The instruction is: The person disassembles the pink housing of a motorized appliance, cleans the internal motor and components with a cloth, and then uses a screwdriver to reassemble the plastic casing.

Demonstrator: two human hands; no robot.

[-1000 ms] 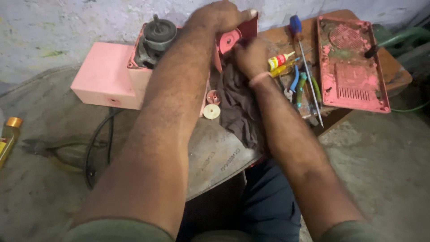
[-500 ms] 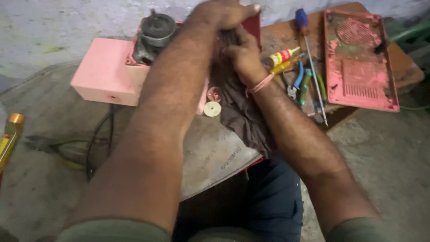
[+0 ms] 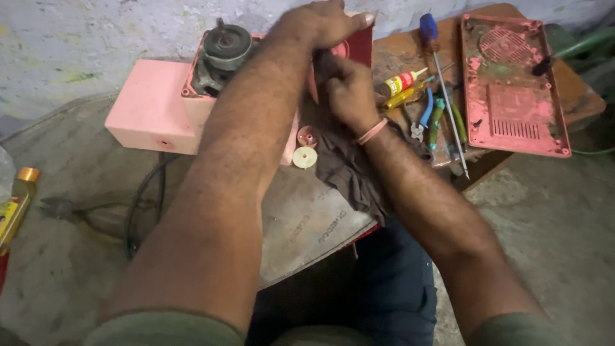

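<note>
Red plastic part, which we pinch in our left hand; our right hand grips dark cloth; a yellow-red glue bottle lies just right.

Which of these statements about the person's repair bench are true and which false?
1. The left hand rests on top of the red part. True.
2. The right hand grips the blue-handled screwdriver. False: the screwdriver lies untouched on the wooden board; the hand presses a dark cloth.
3. A small white disc lies beside the cloth. True.
4. The pink cover panel lies on the person's lap. False: it lies on the board, at the right.
</note>
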